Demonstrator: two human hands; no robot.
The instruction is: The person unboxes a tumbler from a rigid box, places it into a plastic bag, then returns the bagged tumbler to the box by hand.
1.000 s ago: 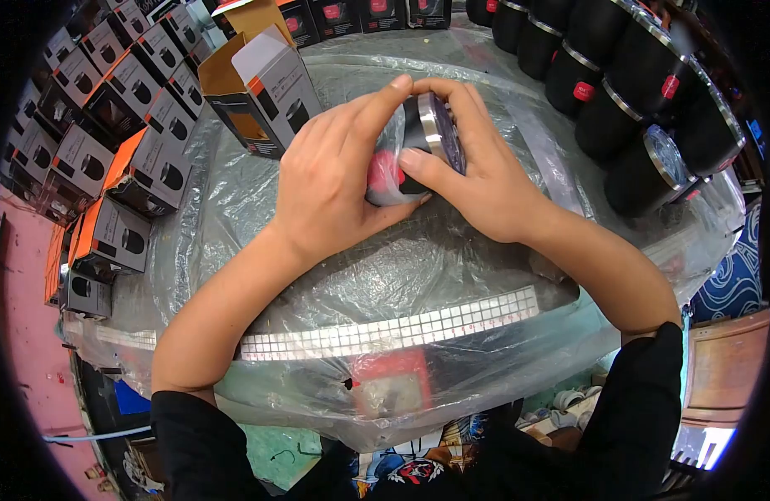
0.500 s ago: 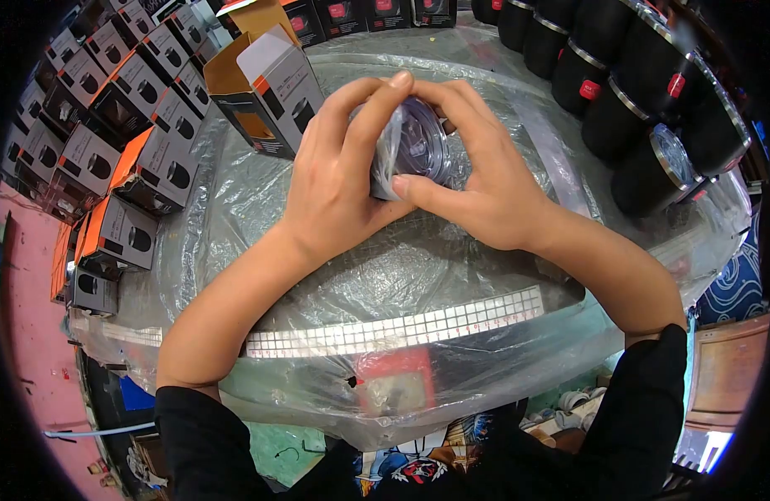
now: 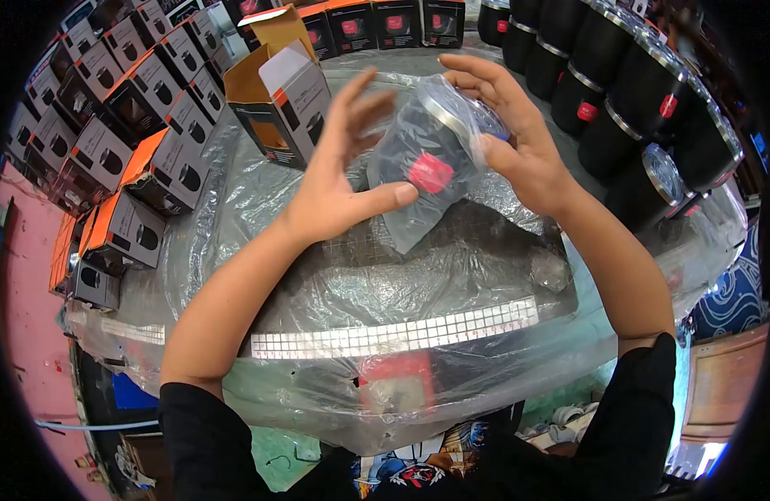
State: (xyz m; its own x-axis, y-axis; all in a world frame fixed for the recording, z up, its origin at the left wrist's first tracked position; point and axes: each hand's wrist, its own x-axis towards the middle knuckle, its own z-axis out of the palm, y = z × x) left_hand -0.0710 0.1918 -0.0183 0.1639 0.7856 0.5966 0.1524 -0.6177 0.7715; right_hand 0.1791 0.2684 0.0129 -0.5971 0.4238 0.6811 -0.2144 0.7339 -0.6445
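Note:
A black tumbler (image 3: 412, 138) with a red label and a steel rim lies tilted inside a clear plastic bag (image 3: 406, 224), its lid end toward the right. My right hand (image 3: 519, 138) grips it at the lid end, thumb on the bag near the rim and fingers behind. On the other side, my left hand (image 3: 339, 171) is open, its fingers spread and blurred by motion. The left thumb tip overlaps the bag just below the red label. Behind my left hand stands an open carton (image 3: 308, 108) with its flaps up.
Stacked tumbler boxes (image 3: 164, 171) fill the left side, and more dark boxes (image 3: 393, 25) line the back. Several black tumblers (image 3: 581, 104) crowd the right. Plastic sheeting (image 3: 235, 217) covers the table, with a strip of white grid labels (image 3: 393, 331) near its front edge.
The bagged tumbler has turned from lid-up to lying on its side, showing its red label. My left hand has come away from the lid and opened; my right hand stays on the lid end.

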